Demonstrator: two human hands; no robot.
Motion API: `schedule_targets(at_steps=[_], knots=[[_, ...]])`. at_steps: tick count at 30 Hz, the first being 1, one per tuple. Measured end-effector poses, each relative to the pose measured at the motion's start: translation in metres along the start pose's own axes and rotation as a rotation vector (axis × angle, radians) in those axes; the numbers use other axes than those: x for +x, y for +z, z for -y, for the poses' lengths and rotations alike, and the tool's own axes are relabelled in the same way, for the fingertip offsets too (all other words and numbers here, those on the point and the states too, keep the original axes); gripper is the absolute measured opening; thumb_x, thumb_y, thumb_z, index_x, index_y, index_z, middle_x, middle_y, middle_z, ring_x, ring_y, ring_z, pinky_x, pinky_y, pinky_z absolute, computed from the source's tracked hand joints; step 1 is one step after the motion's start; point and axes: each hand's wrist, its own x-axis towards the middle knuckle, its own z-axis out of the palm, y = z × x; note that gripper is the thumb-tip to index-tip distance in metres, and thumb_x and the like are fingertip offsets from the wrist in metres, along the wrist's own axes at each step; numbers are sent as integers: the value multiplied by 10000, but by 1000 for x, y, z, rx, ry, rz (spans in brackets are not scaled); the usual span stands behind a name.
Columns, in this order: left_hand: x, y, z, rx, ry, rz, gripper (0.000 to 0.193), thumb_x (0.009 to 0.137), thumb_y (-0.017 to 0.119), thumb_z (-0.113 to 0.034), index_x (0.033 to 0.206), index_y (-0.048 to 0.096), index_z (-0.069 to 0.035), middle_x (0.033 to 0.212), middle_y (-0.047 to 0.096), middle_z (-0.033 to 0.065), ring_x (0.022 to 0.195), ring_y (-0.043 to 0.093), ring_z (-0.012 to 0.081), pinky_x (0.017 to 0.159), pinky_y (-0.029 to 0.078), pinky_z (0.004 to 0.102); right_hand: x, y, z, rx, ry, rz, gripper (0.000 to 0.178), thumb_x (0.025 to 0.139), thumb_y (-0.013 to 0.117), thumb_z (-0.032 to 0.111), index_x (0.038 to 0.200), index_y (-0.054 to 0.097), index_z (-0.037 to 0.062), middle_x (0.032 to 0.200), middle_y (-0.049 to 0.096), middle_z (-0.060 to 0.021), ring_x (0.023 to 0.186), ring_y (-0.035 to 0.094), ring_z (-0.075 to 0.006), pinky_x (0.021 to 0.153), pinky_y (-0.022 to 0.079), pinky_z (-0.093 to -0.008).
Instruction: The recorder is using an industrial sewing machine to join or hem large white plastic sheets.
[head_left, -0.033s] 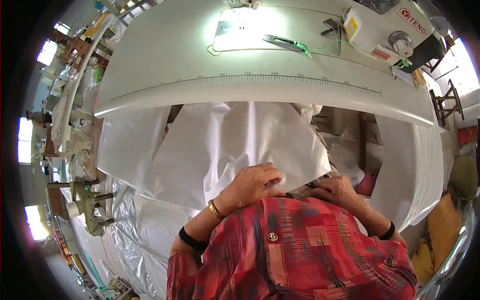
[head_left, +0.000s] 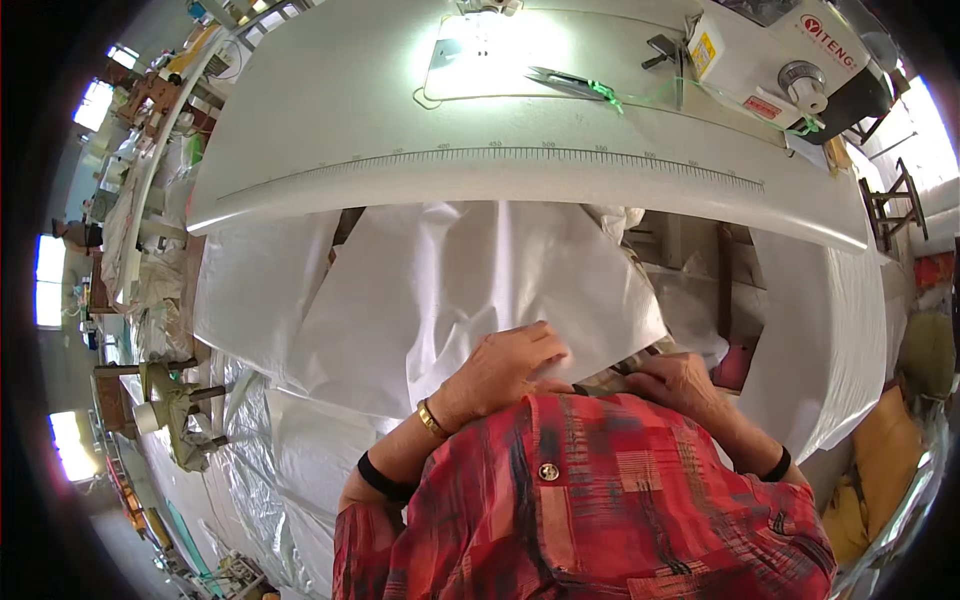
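A glossy white sheet (head_left: 455,270) hangs from below the table's front edge down over my lap, creased in the middle. At my waist, my left hand (head_left: 505,368) is closed, its fingers curled on the near edge of this white sheet. Just right of the sheet's corner, my right hand (head_left: 675,380) is also closed, fingers bent inward by the hem of my red checked shirt (head_left: 600,480). What the right fingertips hold is hidden. Patterned cloth (head_left: 605,380) shows between both hands.
Ahead stands a white sewing machine table (head_left: 330,120) with a ruler scale along its front. Thread snips (head_left: 570,84) with green thread lie beside the lit needle area. More white sheeting (head_left: 830,340) hangs at right. A stool (head_left: 893,205) stands at far right.
My left fingers have shifted slightly on the sheet, and my right hand has moved a touch. The table and the things on it look the same.
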Motion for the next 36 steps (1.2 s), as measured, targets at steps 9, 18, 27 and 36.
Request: schedule_targets(at_steps=[9, 18, 27, 36], knots=[[11, 17, 3, 147, 27, 30, 219, 860, 683, -269, 908, 627, -63, 842, 591, 83, 774, 624, 302, 652, 498, 372, 29, 13, 13, 118, -238, -270, 439, 862, 661, 358, 1103, 635, -8, 1082, 630, -167, 1064, 567, -327, 907, 433, -428], [13, 20, 10, -499, -264, -22, 122, 896, 617, -131, 887, 622, -9, 739, 605, 50, 679, 567, 135, 642, 471, 284, 64, 22, 36, 780, 68, -125, 286, 928, 636, 261, 925, 632, -25, 809, 671, -95, 754, 613, -133, 695, 489, -300], [21, 26, 18, -837, -369, -68, 194, 941, 649, -195, 995, 555, -34, 751, 585, 3, 572, 546, 59, 496, 420, 213, 68, 25, 39, 849, 21, -162, 224, 931, 627, 207, 936, 636, -16, 793, 670, -73, 745, 610, -121, 671, 479, -295], [37, 30, 13, -483, -207, -245, 166, 904, 679, -148, 954, 586, -20, 839, 620, 44, 590, 578, 94, 511, 448, 238, 69, 23, 37, 485, -175, -187, 226, 870, 661, 207, 903, 652, -17, 840, 665, -189, 798, 646, -358, 717, 494, -412]])
